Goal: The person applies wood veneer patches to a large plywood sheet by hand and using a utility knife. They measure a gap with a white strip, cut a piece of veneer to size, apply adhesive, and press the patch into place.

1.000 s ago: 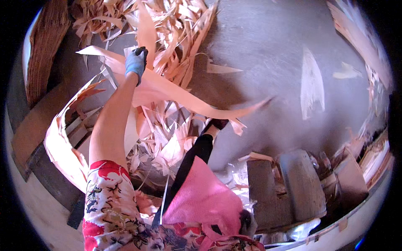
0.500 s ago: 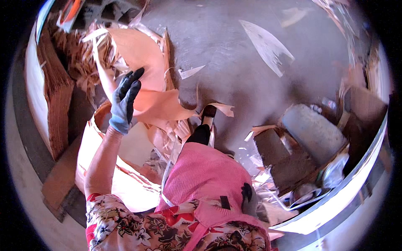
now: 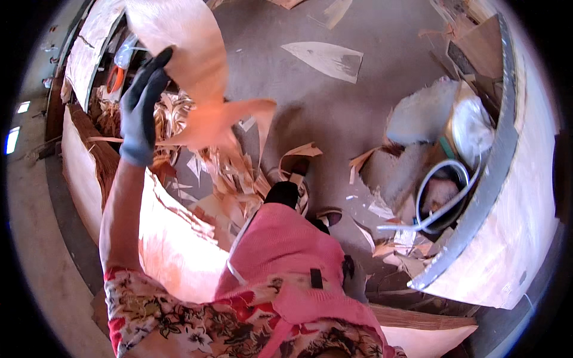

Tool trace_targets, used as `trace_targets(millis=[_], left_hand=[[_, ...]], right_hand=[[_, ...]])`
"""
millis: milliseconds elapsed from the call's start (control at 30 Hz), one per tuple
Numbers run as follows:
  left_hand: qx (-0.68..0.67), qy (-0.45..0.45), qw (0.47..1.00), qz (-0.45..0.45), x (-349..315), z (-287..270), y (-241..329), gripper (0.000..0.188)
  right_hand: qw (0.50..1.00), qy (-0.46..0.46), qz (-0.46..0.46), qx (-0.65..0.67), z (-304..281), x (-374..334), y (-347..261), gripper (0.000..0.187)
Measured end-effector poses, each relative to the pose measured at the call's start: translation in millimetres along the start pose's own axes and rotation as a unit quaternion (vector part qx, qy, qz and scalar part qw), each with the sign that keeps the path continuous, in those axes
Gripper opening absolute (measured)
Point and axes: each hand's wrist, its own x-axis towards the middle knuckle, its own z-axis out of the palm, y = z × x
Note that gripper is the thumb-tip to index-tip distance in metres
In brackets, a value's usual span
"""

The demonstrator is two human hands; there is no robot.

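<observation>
My left hand [image 3: 142,107], in a grey glove with black fingers, is raised at the upper left with its fingers stretched out. Its fingertips are beside the edge of a large, thin wood veneer sheet [image 3: 185,42], pale above and orange at its torn lower end. The sheet is blurred and hangs above a heap of veneer scraps [image 3: 227,170]. Low at the right side of the pink apron [image 3: 286,244], part of my right hand [image 3: 349,271] shows in a similar glove; its fingers are mostly hidden.
Curved stacks of veneer [image 3: 173,232] stand at the left. A pointed pale veneer piece [image 3: 328,59] lies on the grey floor. To the right are a dark bucket [image 3: 444,197] with a pale hose [image 3: 412,227], a worn grey slab [image 3: 424,110] and a large curved pale sheet [image 3: 507,238].
My left hand has moved up and left, and the veneer sheet has shifted upward too. The view has turned, bringing the bucket and hose at the right into clearer sight.
</observation>
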Motion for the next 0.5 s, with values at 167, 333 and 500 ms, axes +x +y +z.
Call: trace_targets(millis=[167, 333, 500], left_hand=[[-0.081, 0.095, 0.992, 0.031, 17, -8, -21, 0.038], [-0.141, 0.120, 0.979, 0.089, 79, -17, -8, 0.038], [-0.212, 0.058, 0.962, 0.162, 95, -12, 73, 0.036]], right_hand=[[0.989, 0.101, 0.067, 0.084, -7, -40, 51, 0.039], [0.982, 0.168, 0.071, 0.054, -22, -88, 36, 0.032], [0.970, 0.230, 0.070, 0.024, -12, -117, 41, 0.025]])
